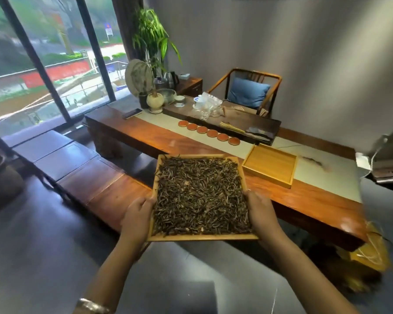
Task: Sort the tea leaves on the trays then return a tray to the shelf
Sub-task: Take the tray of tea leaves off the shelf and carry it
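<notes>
Head view: we carry the full tray (pixel 202 237) of tea leaves (pixel 201 196) in the air, short of the table (pixel 304 200).
Left hand (pixel 137 215) grips its left rim, right hand (pixel 260 210) the right, leaves between; empty tray (pixel 269 165) on table; no shelf visible, sorting undecided.

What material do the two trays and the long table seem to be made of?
Held tray: pale wood or bamboo, matt; fine straight grain on its rim. Empty tray: the same yellow wood, smooth. Table: reddish-brown hardwood, probably varnished, since light gleams on it.
</notes>
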Demonstrator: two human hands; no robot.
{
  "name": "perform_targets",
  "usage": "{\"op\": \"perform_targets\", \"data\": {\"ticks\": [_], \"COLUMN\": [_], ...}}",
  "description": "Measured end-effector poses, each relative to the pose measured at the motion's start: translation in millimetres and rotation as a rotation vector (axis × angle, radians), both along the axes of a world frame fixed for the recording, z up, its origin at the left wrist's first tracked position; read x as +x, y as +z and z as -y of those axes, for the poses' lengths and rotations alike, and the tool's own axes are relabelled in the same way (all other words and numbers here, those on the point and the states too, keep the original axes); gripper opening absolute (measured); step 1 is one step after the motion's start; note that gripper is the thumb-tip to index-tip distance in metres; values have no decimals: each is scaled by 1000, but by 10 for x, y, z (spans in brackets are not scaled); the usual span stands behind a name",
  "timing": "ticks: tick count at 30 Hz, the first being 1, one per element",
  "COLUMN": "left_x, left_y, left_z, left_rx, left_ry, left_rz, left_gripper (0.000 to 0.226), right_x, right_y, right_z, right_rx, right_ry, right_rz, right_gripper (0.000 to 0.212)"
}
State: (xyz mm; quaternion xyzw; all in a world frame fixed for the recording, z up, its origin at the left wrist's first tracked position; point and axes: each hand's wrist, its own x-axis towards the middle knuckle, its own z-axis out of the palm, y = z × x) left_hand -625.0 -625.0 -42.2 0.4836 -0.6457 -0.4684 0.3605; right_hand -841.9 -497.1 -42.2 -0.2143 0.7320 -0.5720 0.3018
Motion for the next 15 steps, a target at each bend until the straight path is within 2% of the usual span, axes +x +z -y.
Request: {"op": "perform_targets", "data": {"ticks": [6, 10, 15], "left_x": [-610, -1074, -1593], "left_y": [-129, -146, -228], "left_z": [680, 1174, 1632], "left_rx": [-86, 5, -32], "left_ry": [-249, -392, -531], "left_rz": [185, 91, 94], "left_gripper": [24, 25, 23], "right_x": [-349, -557, -777], "right_y": [-60, -87, -174], "right_z": [228, 439, 645], "right_rx": [15, 32, 40], "right_ry": [-193, -336, -520], "right_rz": [18, -1, -39], "right_gripper": [43, 40, 36]}}
